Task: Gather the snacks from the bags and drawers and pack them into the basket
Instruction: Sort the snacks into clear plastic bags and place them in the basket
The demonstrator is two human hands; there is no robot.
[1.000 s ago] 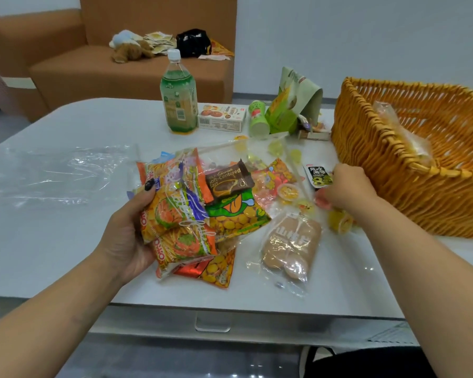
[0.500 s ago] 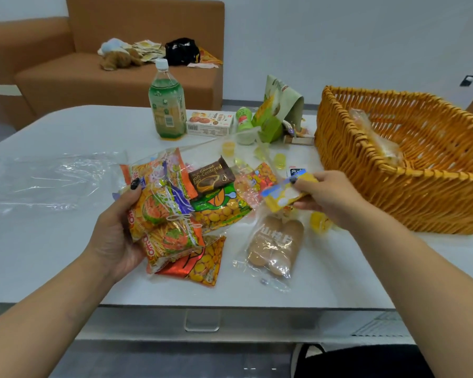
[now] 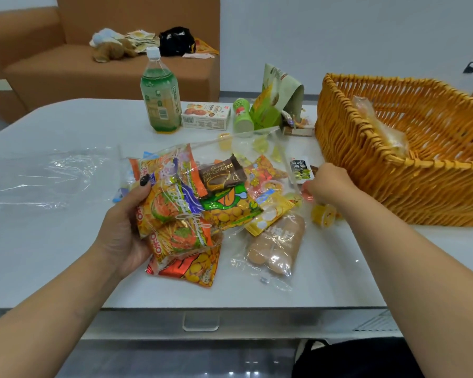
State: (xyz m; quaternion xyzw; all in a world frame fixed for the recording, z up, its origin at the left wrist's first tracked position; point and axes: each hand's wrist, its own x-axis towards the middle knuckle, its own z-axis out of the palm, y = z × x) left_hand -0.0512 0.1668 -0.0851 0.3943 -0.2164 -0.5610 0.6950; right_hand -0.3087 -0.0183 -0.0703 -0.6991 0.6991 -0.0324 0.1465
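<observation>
My left hand grips a bundle of orange snack packets inside a clear zip bag, lifted over the pile on the white table. A chocolate tart packet, a green nut packet and a yellow packet lie on the pile. Beside a black-green sachet, my right hand curls its fingers down on a small reddish sweet. The wicker basket stands at the right with one clear-wrapped snack inside.
A clear pack of brown biscuits and a yellow jelly cup lie near the front. Behind stand a green tea bottle, a biscuit box, a green tube and a green bag. An empty plastic bag lies left.
My right hand has dropped the yellow packet onto the pile and gone back down to the small sweets by the basket. My left hand keeps its grip on the bundle.
</observation>
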